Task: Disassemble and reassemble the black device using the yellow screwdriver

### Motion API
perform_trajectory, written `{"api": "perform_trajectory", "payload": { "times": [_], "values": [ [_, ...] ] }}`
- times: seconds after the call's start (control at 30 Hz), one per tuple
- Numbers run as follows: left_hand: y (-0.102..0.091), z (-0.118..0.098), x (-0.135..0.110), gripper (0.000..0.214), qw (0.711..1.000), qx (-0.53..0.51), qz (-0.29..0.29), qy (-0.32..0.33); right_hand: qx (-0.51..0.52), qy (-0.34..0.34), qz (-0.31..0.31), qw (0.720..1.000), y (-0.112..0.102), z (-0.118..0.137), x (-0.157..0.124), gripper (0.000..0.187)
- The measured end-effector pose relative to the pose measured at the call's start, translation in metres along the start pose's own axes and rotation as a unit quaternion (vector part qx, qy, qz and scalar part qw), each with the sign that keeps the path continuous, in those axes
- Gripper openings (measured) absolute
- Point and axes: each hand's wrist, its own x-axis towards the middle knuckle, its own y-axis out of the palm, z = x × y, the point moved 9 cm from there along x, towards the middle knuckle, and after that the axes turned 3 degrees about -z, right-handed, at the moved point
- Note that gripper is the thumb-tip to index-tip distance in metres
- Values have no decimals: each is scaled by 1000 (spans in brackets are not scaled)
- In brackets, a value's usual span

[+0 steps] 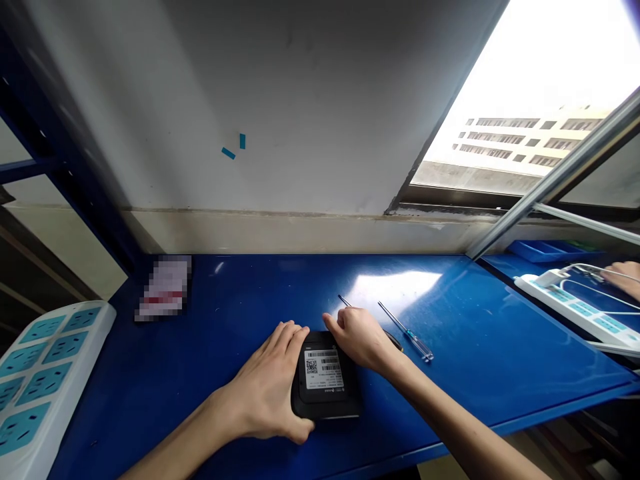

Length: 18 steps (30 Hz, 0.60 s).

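Observation:
A flat black electronic device lies near the front of the blue table, its white label with barcodes and a QR code facing up. My left hand grips its left side, the thumb at the near corner and the fingers along the far left edge. At the far right corner, my right hand is closed against the device; its fingertips are partly hidden. Behind that hand lies a screwdriver with a yellow and black handle, mostly covered. A second screwdriver with a clear blue handle rests to the right.
A large white power strip stands at the left edge of the blue table. A blurred packet lies at the back left. Beyond the metal frame at right are another power strip, a blue tray and another person's hand.

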Motion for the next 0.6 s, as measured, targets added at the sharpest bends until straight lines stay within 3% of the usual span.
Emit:
{"api": "perform_trajectory", "payload": {
  "times": [0.2,0.4,0.6],
  "values": [
    [2,1,-3,123,999,-3,-30,-27,-15,49,-35,998,-3,-3,-14,47],
    [7,-2,-1,126,998,32,-38,-45,5,46,-4,999,4,-3,-3,63],
    [7,-3,-1,120,998,38,-38,-40,22,28,14,999,3,-5,0,65]
  ]
}}
